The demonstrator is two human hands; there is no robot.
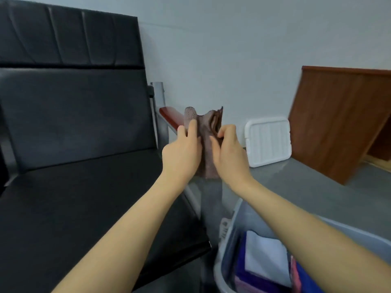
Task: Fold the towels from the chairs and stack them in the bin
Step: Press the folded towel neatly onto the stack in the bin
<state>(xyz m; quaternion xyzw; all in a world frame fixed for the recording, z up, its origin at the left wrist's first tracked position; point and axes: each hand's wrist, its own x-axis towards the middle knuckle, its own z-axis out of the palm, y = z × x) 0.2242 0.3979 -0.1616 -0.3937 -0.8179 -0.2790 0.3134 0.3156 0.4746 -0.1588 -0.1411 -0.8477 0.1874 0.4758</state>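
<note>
A small brown terry towel point(208, 144), folded into a narrow upright strip, is held in the air between the two hands, above the gap between the chair and the bin. Its top edge rises above the fingers, with a rounded lobe at the left and layered folds at the right, and its bottom edge hangs just below the hands. The left hand point(182, 153) grips the towel's left edge, thumb and forefinger curled round the cloth. The right hand point(229, 152) pinches the right edge, its fingers point(227, 130) bent over the stacked folds. The two hands are close together, the towel pressed between them.

Near and to the right, a grey plastic bin point(221, 271) holds folded towels: a white one point(264, 256) lies on top of a purple one point(241, 265), with blue and pink cloth at the right, partly hidden by the right forearm. To the left stands a black upholstered chair point(74, 127) with a metal frame and a reddish wooden armrest point(169, 115) just behind the towel. Farther right, a white ribbed plastic lid point(267, 141) leans against the pale wall on the grey floor, beside a brown wooden panel point(338, 123).
</note>
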